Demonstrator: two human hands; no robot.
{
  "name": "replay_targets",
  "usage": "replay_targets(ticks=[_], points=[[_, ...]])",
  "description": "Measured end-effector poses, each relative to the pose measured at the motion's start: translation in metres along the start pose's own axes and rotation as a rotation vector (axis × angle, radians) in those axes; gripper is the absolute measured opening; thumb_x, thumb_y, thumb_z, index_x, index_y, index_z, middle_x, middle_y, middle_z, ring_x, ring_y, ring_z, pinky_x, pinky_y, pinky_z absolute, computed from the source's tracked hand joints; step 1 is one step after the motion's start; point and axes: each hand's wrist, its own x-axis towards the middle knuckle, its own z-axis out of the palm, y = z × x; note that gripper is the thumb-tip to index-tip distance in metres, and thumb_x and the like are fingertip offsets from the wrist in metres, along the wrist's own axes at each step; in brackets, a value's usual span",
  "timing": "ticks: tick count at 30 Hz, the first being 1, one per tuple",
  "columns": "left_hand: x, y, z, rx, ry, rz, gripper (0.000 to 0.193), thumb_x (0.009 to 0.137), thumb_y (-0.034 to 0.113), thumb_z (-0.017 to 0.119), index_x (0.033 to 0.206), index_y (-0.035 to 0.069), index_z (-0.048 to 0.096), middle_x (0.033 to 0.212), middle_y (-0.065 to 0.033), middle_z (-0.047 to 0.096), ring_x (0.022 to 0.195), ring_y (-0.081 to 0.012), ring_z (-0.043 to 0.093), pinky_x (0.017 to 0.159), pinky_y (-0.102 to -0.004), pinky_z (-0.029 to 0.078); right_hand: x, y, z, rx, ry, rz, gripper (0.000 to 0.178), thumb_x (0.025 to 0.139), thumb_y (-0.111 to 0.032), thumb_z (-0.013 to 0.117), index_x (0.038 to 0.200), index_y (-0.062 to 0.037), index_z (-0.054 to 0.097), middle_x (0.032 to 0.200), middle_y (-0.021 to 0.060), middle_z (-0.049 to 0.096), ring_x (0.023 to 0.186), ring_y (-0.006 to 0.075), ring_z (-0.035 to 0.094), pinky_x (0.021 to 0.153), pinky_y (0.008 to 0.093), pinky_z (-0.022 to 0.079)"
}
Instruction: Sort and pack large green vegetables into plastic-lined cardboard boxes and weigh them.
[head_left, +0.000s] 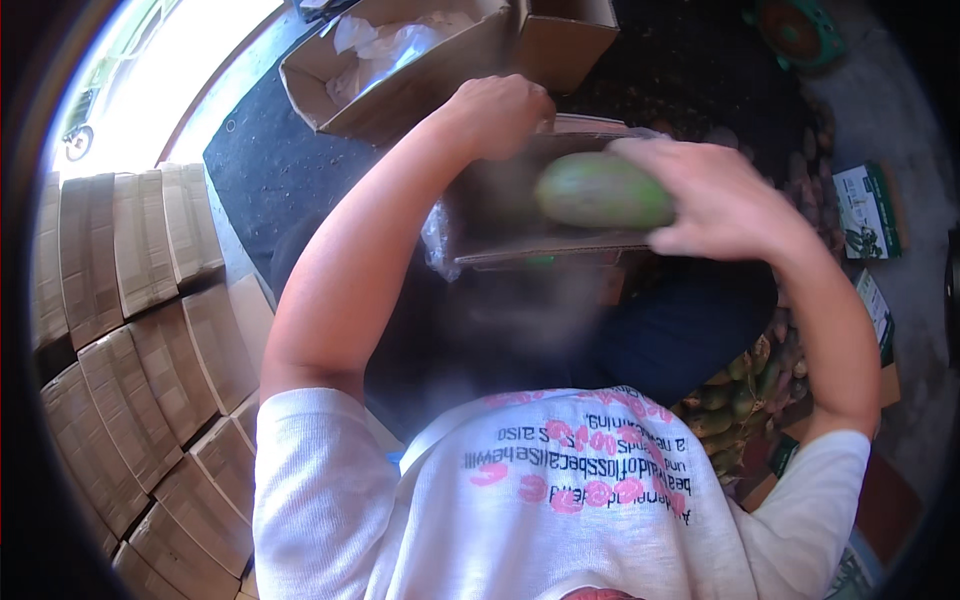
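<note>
An open cardboard carton [555,256] with a clear plastic liner [438,240] showing at its left end sits in front of my body. Over its right part, my right hand [715,190] grips a large green oval fruit [600,190], like a mango or small papaya, blurred by motion. The fingers reach round the fruit's far side and the thumb is on the near side. At the carton's far left corner, my left hand [500,112] is closed, knuckles up. Whatever its fingers pinch is hidden. The inside of the carton is dark and mostly covered.
Beyond stands another open carton [310,85] with crumpled plastic [400,50], beside a smaller box [565,50]. Stacked closed cartons [150,370] fill the left. Piled fruit [735,395] lies at my right, near green-and-white boxes [868,210]. A green round object [795,30] is at the far right.
</note>
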Motion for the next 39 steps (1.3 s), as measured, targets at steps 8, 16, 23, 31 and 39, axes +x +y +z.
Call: replay_targets(ticks=[8,16,23,31,39], points=[[-0.006,-0.021,0.010,-0.127,0.016,0.047,0.033,0.078,0.013,0.074,0.110,0.015,0.072,0.101,-0.0131,0.070,0.102,-0.0330,0.066,0.090,-0.0419,0.053,0.107,-0.003,0.121,-0.013,0.014,-0.102,0.081,0.070,-0.019,0.073,0.144,-0.0059,0.042,0.132,0.0209,0.055,0.115,0.0379,0.058,0.093,0.0488,0.051],[-0.008,-0.029,0.016,-0.171,0.073,0.174,0.031,0.074,0.011,0.074,0.105,0.009,0.074,0.097,-0.0149,0.073,0.096,-0.0338,0.069,0.089,-0.0399,0.054,0.111,0.011,0.160,-0.170,0.195,-0.164,0.057,0.082,-0.002,0.056,0.139,-0.0038,0.047,0.126,0.0118,0.055,0.110,0.0313,0.062,0.084,0.0440,0.057],[-0.003,-0.022,0.004,-0.126,-0.082,0.121,0.027,0.079,0.014,0.066,0.105,0.007,0.074,0.101,-0.0169,0.073,0.096,-0.0350,0.069,0.084,-0.0420,0.055,0.130,-0.007,0.171,-0.563,0.297,-0.404,0.044,0.080,-0.006,0.060,0.124,-0.0060,0.061,0.102,0.0044,0.063,0.103,0.0192,0.063,0.072,0.0287,0.058],[-0.020,-0.019,0.003,-0.280,-0.142,0.209,0.035,0.075,0.012,0.074,0.110,0.008,0.074,0.103,-0.0159,0.073,0.097,-0.0327,0.069,0.087,-0.0387,0.055,0.137,-0.017,0.175,-0.275,0.100,-0.208,0.042,0.094,-0.014,0.049,0.136,-0.0156,0.054,0.121,0.0128,0.063,0.107,0.0318,0.066,0.090,0.0414,0.056],[-0.014,-0.024,0.018,-0.172,-0.050,0.223,0.029,0.078,0.013,0.071,0.107,0.007,0.073,0.097,-0.0170,0.073,0.092,-0.0345,0.070,0.083,-0.0418,0.056,0.149,-0.044,0.168,-0.512,-0.005,-0.042,0.034,0.091,-0.009,0.051,0.124,-0.0032,0.057,0.105,0.0158,0.067,0.090,0.0332,0.071,0.078,0.0442,0.058]])
